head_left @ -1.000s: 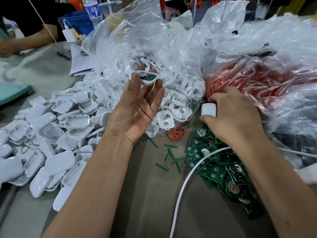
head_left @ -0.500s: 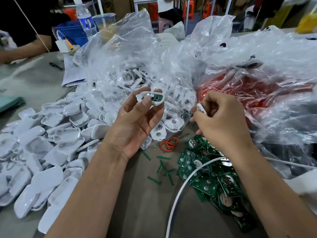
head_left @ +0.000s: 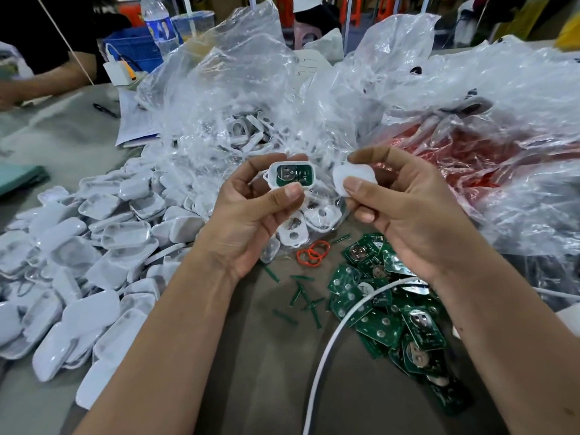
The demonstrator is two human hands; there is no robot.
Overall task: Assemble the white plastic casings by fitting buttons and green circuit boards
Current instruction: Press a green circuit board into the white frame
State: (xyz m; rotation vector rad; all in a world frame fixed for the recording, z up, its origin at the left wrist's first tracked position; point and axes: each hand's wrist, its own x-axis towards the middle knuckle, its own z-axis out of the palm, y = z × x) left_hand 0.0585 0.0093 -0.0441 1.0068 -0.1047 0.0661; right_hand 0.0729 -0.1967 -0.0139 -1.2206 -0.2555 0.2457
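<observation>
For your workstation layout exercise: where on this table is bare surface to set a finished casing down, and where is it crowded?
Bare grey table lies between the forearms, bordered by the white casing pile on the left and the white cable and green circuit boards on the right. Another bare patch lies far left. The plastic bags crowd the back.

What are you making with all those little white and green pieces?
A person is putting small gadgets together. The left hand pinches a white casing with a green circuit board already sitting in it. The right hand pinches a second white piece beside it, not yet joined. More circuit boards lie on the table.
</observation>
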